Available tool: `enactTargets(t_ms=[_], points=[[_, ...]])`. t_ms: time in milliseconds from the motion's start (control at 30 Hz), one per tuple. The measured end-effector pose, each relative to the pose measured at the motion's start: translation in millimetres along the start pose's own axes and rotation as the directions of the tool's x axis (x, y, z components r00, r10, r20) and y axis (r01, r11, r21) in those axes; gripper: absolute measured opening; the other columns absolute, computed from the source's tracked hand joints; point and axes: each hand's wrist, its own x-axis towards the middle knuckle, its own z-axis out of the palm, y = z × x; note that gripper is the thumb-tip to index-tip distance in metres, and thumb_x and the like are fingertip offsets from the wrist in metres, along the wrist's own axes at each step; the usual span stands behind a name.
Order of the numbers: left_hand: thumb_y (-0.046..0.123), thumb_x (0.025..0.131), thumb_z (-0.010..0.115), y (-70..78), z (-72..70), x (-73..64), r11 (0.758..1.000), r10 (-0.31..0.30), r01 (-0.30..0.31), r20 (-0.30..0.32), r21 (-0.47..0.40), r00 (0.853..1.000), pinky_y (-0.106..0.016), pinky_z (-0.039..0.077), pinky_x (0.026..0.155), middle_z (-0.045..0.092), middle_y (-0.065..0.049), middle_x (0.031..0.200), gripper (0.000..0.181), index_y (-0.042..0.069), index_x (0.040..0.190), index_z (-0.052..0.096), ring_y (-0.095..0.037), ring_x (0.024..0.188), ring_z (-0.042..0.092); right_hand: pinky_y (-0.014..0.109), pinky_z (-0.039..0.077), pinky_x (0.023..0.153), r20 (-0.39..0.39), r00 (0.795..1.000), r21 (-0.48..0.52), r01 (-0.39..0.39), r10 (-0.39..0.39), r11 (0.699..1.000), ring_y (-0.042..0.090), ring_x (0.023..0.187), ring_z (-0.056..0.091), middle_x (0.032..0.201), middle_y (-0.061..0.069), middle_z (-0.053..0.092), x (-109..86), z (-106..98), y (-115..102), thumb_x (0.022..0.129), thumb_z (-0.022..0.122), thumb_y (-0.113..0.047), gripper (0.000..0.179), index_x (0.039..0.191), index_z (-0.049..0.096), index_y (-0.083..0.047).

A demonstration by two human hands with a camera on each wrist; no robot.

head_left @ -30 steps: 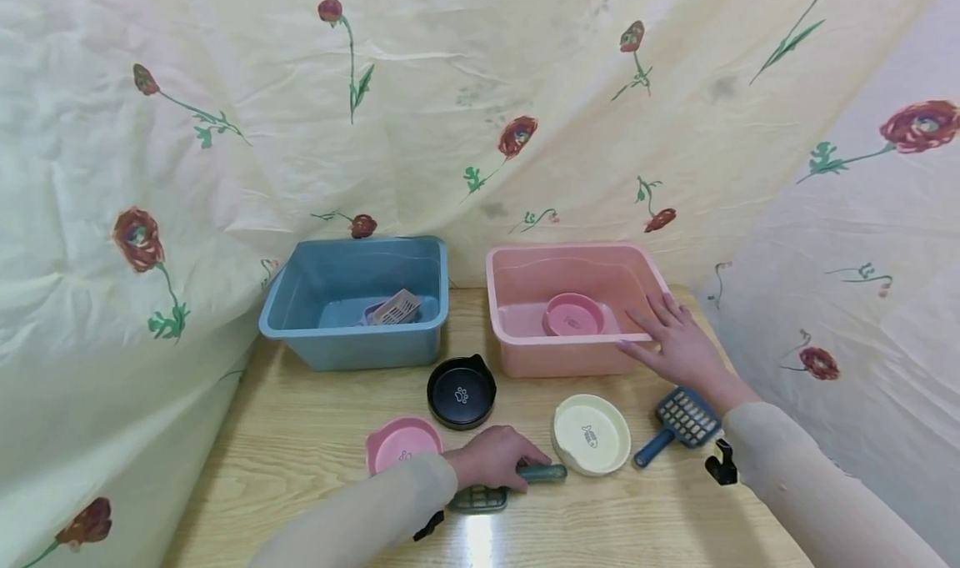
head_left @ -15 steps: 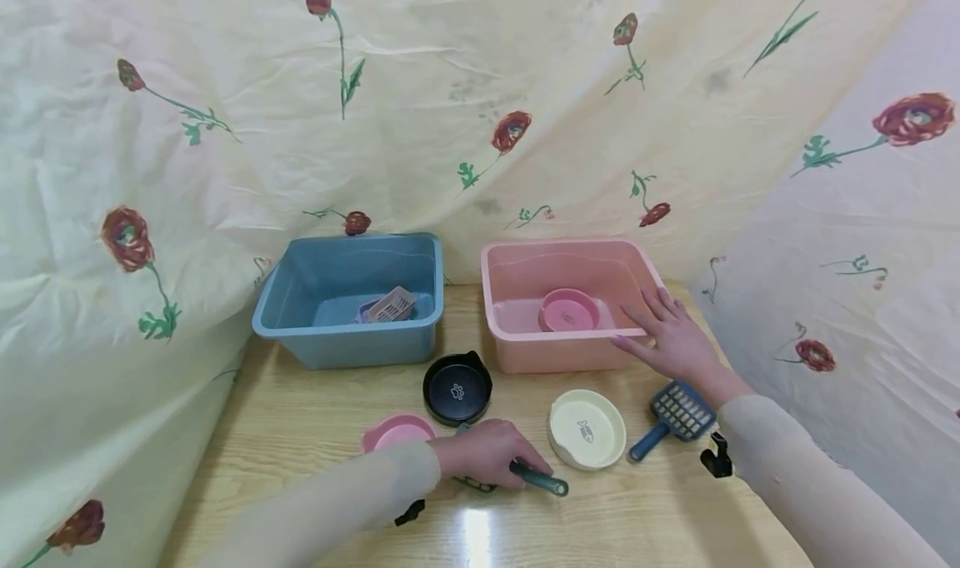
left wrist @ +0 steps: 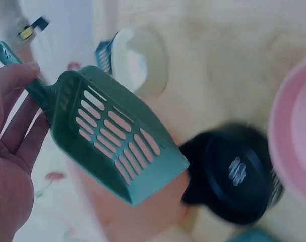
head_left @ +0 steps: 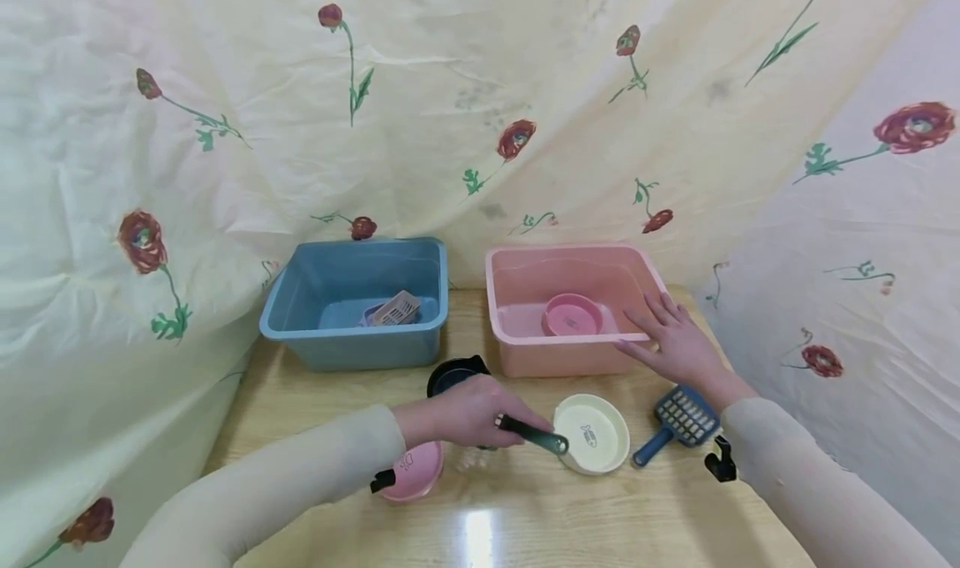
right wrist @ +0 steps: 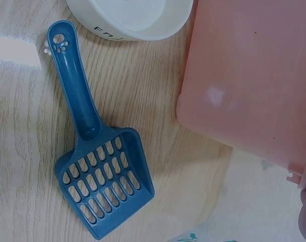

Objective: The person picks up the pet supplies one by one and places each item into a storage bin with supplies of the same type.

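Note:
My left hand (head_left: 476, 412) grips the handle of a dark green slotted litter scoop (left wrist: 112, 131), raised above the table. In the head view the hand hides most of the scoop's head and part of a black pet bowl (left wrist: 238, 171). My right hand (head_left: 678, 343) rests with spread fingers on the near right rim of the pink bin (head_left: 566, 359); a round pink bowl (head_left: 572, 315) lies in that bin. Below the right forearm a blue slotted litter scoop (right wrist: 102, 171) lies on the wood table.
A cream bowl (head_left: 592, 434) with a fish print stands between the hands. Another pink bowl (head_left: 412, 472) sits under the left forearm. At the back left, a blue bin (head_left: 352, 351) holds a beige slotted scoop (head_left: 397, 308) and something purple. Flowered cloth (head_left: 420, 92) hangs behind.
My left hand has lifted the green scoop off the table and moved it away from the front, toward the black bowl. The right hand has stayed at the pink bin's rim.

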Motion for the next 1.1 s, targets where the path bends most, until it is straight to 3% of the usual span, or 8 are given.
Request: enactTargets(t_ms=[200, 333, 533, 733, 833, 900, 1000, 1100], points=[[0.015, 0.096, 0.082, -3.7, -38.6, -7.7, 1.0, 0.007, -0.004, -0.095, 0.028, 0.995, -0.016, 0.054, 0.089, 0.078, 0.007, 0.125, 0.041, 0.026, 0.136, 0.076, -0.004, 0.108, 0.073, 0.066, 0.006, 0.13, 0.005, 1.0, 0.008, 0.002, -0.002, 1.0, 0.053, 0.161, 0.003, 0.172, 0.033, 0.018, -0.9, 0, -1, 0.099, 0.064, -0.065, 0.088, 0.162, 0.045, -0.007], [0.011, 0.094, 0.083, -9.6, -58.2, -12.5, 0.999, 0.032, -0.026, -0.177, 0.038, 0.984, -0.018, 0.056, 0.092, 0.079, 0.006, 0.124, 0.041, 0.022, 0.133, 0.078, -0.008, 0.109, 0.075, 0.068, 0.009, 0.129, -0.007, 1.0, 0.019, 0.013, -0.013, 1.0, 0.054, 0.161, 0.007, 0.171, 0.033, 0.02, -1.6, -2, -2, 0.099, 0.065, -0.064, 0.086, 0.161, 0.047, -0.006], [0.007, 0.09, 0.086, -18.4, -85.0, -20.3, 0.997, 0.078, -0.066, -0.336, 0.045, 0.939, -0.023, 0.06, 0.082, 0.081, 0.0, 0.118, 0.037, 0.014, 0.126, 0.081, -0.011, 0.103, 0.078, 0.069, 0.01, 0.128, -0.009, 1.0, 0.014, 0.017, -0.017, 1.0, 0.055, 0.16, 0.008, 0.171, 0.033, 0.021, -1.4, -3, -1, 0.099, 0.066, -0.063, 0.086, 0.161, 0.047, -0.006], [0.003, 0.09, 0.086, -20.9, -116.3, -35.0, 0.998, -0.028, 0.003, -0.433, -0.059, 0.901, -0.024, 0.047, 0.06, 0.081, -0.001, 0.117, 0.038, 0.014, 0.126, 0.081, -0.007, 0.079, 0.066, 0.07, 0.01, 0.128, 0.009, 1.0, 0.009, 0.009, -0.009, 1.0, 0.054, 0.161, 0.005, 0.172, 0.033, 0.02, -1.4, -3, -3, 0.099, 0.065, -0.065, 0.087, 0.161, 0.047, -0.006], [0.004, 0.09, 0.085, -24.3, -130.7, -43.8, 0.992, -0.081, 0.022, -0.501, -0.121, 0.862, -0.029, 0.05, 0.06, 0.081, -0.003, 0.115, 0.037, 0.011, 0.126, 0.081, -0.013, 0.079, 0.068, 0.07, 0.011, 0.128, 0.0, 1.0, 0.005, 0.011, -0.011, 1.0, 0.054, 0.161, 0.006, 0.171, 0.033, 0.02, -2.2, -3, -4, 0.099, 0.064, -0.065, 0.086, 0.161, 0.047, -0.007], [0.006, 0.091, 0.086, -26.8, -139.3, -50.0, 0.979, -0.161, 0.065, -0.534, -0.194, 0.83, -0.034, 0.058, 0.069, 0.081, -0.003, 0.117, 0.037, 0.01, 0.127, 0.08, -0.016, 0.088, 0.073, 0.07, 0.01, 0.128, -0.006, 1.0, 0.008, 0.013, -0.013, 1.0, 0.054, 0.16, 0.006, 0.171, 0.033, 0.02, -2.0, -3, -3, 0.099, 0.065, -0.065, 0.086, 0.161, 0.048, -0.007], [0.009, 0.093, 0.084, -31.7, -152.2, -59.3, 0.938, -0.294, 0.124, -0.553, -0.325, 0.78, -0.045, 0.062, 0.095, 0.078, -0.006, 0.125, 0.04, 0.01, 0.132, 0.077, -0.019, 0.11, 0.075, 0.069, 0.01, 0.128, -0.011, 1.0, 0.007, 0.013, -0.013, 1.0, 0.054, 0.16, 0.006, 0.172, 0.033, 0.019, -1.8, -2, -2, 0.099, 0.065, -0.064, 0.086, 0.161, 0.048, -0.006], [0.009, 0.095, 0.082, -39.9, -162.0, -68.9, 0.876, -0.411, 0.143, -0.557, -0.461, 0.722, -0.044, 0.058, 0.104, 0.075, -0.01, 0.133, 0.043, 0.007, 0.137, 0.074, -0.02, 0.122, 0.072, 0.068, 0.009, 0.129, -0.016, 1.0, 0.008, 0.022, -0.022, 1.0, 0.055, 0.16, 0.007, 0.172, 0.033, 0.02, -1.8, -2, -3, 0.099, 0.066, -0.063, 0.085, 0.16, 0.048, -0.006]])
